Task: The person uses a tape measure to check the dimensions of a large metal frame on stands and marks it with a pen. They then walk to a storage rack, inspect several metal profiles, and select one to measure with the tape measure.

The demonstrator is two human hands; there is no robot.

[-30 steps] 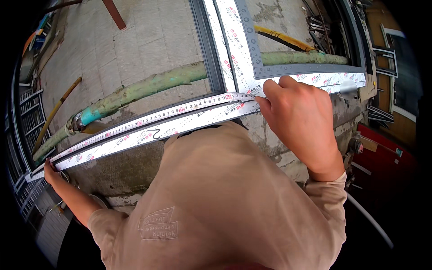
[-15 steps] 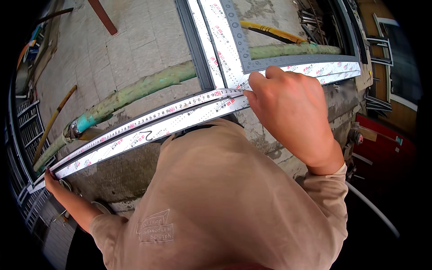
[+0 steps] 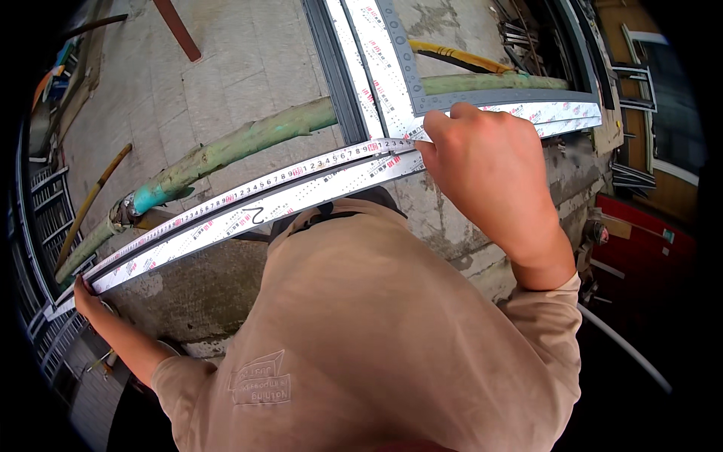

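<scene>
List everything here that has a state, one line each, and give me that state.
Measuring tape: pulled out along the frame's near bar; case not visible.
Right hand: closed, pinching the tape.
Left hand: at the bar's far-left end; grip unclear.
Frame: joined, with printed white film on it.
Green pole: lying down, surface patchy, partly hidden by the frame.

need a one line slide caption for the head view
A tape measure, pinched by the right hand, runs along a white-faced frame to the left hand.
</scene>
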